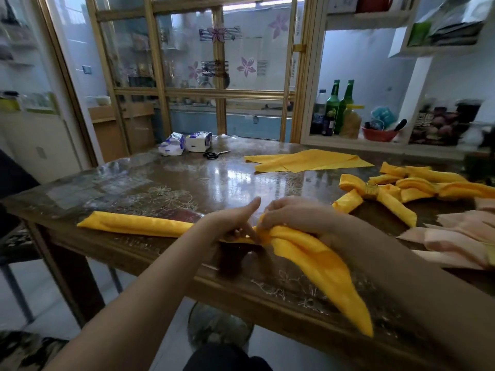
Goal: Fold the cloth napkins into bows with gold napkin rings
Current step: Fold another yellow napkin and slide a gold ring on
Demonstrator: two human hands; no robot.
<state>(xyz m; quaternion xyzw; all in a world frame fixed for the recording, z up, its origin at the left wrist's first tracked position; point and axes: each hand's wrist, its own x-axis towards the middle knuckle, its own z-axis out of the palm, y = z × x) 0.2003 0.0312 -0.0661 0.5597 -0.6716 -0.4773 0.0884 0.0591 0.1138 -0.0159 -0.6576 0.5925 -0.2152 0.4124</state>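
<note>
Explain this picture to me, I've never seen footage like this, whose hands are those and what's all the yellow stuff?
There is no machine here: a person wears a camera on the head, so you look down at their own arms. The left hand and right hand pinch the middle of a long folded yellow napkin on the table. To the right lie a finished bow cinched by a gold ring and pink napkins. Farther back are flat yellow napkins, scissors and tissue packs.
</note>
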